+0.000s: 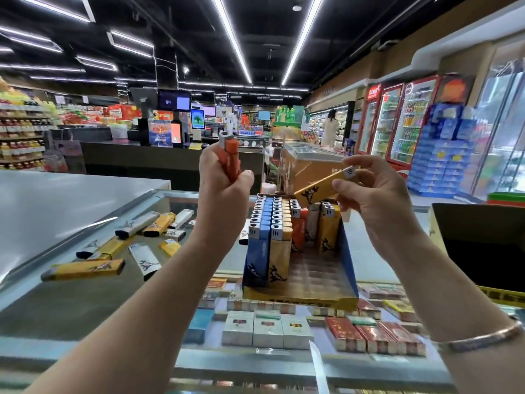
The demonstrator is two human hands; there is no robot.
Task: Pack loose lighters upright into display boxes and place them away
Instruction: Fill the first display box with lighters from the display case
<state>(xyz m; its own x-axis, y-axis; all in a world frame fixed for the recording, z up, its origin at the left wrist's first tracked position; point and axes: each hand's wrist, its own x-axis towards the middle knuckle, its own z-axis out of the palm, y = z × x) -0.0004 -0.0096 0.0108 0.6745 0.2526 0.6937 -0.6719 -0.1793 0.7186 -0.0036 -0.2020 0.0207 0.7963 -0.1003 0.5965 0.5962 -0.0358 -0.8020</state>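
An open display box [348, 265] stands on the glass counter, partly filled with upright lighters [270, 223] in blue, yellow and orange rows at its back and left. My left hand [221, 189] is raised above the box's left side and grips an orange lighter [230, 155] upright. My right hand [375, 194] pinches a yellow lighter [321, 189] held slantwise over the box's back right corner. Several loose lighters [133, 237], yellow and white, lie flat on the counter to the left.
The glass counter [85, 302] shows cigarette packs [267, 328] beneath it. A grey countertop [56, 200] lies at the left. A dark box [480, 245] stands at the right edge. Shop shelves, checkout screens and drink fridges fill the background.
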